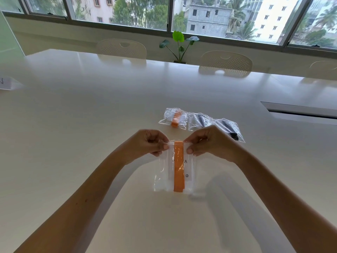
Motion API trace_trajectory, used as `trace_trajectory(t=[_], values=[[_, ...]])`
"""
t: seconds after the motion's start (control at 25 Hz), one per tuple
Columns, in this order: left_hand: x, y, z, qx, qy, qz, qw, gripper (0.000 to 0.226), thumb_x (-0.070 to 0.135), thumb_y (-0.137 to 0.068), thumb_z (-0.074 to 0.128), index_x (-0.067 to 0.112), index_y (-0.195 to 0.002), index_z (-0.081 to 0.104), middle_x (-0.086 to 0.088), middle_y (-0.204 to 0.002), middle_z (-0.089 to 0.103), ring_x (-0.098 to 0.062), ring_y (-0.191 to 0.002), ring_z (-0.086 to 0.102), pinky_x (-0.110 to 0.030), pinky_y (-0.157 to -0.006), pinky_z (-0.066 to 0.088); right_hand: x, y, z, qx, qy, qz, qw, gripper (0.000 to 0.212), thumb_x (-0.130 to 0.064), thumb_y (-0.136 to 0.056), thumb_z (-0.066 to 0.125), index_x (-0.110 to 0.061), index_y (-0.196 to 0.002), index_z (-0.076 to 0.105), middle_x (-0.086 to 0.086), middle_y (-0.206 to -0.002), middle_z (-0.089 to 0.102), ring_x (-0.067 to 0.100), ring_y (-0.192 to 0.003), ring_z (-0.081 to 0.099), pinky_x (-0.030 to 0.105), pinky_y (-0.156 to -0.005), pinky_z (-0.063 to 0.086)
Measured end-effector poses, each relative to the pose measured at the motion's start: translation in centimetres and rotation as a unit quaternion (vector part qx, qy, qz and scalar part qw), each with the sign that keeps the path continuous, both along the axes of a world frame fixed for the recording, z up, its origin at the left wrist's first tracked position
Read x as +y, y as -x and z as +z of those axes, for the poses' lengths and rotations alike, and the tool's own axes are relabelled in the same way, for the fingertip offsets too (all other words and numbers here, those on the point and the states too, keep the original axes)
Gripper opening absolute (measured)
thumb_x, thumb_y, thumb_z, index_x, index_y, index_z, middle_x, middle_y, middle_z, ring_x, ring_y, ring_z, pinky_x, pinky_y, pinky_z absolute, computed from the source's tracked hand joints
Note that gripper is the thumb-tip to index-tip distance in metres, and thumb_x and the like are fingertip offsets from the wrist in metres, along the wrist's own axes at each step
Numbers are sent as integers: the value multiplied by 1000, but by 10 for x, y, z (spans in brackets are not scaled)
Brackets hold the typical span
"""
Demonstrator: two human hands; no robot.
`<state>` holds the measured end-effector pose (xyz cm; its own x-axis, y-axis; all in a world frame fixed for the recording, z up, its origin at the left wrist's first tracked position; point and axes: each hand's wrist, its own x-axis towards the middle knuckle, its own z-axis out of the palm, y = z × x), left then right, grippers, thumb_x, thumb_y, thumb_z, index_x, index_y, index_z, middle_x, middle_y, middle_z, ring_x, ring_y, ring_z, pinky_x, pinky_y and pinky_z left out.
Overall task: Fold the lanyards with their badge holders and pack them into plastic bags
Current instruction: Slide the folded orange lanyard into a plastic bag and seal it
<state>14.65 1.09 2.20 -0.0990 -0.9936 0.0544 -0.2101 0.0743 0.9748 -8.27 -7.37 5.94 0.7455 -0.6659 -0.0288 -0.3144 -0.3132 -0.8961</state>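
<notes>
Clear plastic bag (175,167) holding a folded orange lanyard (179,167) and white badge holder (188,170), raised over the near middle of a white table (91,115). The left hand (149,143) and right hand (206,141) each pinch its top edge. Three packed bags (198,121) lie just beyond.

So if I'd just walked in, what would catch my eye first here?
Most likely the bright orange lanyard inside a clear plastic bag, held up in the middle by its top edge, the left hand and right hand pinching a corner each. Just beyond, three packed bags lie in a row on the white table, one orange, two dark. A green plant stands by the window.
</notes>
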Motion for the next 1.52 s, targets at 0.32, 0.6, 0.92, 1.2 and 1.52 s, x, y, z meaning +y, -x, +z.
trace_trajectory(t=[0.32, 0.6, 0.92, 1.2, 1.52], values=[[1, 5, -2, 21, 0, 12, 1000, 24, 34, -68, 72, 15, -81, 64, -3, -74, 72, -16, -69, 68, -23, -61, 56, -5, 1, -3, -27, -25, -26, 999, 16, -5, -68, 78, 1, -75, 64, 7, -69, 72, 16, -64, 70, 25, -62, 58], [0, 4, -2, 51, 25, 43, 997, 6, 23, -74, 72, 20, -78, 68, -2, -77, 72, -13, -72, 68, -25, -64, 56, -8, 5, 3, -7, 5, -33, 999, 18, -8, -67, 80, -2, -81, 69, 12, -72, 71, 13, -62, 66, 24, -64, 58], [-1, 4, 2, 33, 12, 60, 998, 24, 11, -78, 70, 22, -100, 69, 2, -78, 73, -9, -75, 68, -19, -66, 54, -9, 8, 4, -12, -12, -33, 999, 37, 6, -73, 72, -8, -107, 68, 0, -73, 73, 10, -71, 69, 20, -73, 56], [1, 1, 4, -27, -66, 99, 992, 10, 31, -76, 72, 21, -78, 74, -6, -78, 69, -8, -67, 60, -15, -61, 52, -8, 3, 3, 26, -7, -54, 998, 23, -2, -75, 73, -10, -96, 73, -5, -79, 74, 7, -71, 69, 19, -74, 57], [2, 1, 6, 20, -61, 87, 994, 21, 35, -73, 67, 15, -77, 70, 5, -66, 66, -4, -62, 59, -16, -61, 51, -16, 3, 5, 57, -121, -79, 988, 12, -23, -64, 80, -13, -70, 75, -1, -64, 69, 5, -59, 62, 18, -59, 54]])
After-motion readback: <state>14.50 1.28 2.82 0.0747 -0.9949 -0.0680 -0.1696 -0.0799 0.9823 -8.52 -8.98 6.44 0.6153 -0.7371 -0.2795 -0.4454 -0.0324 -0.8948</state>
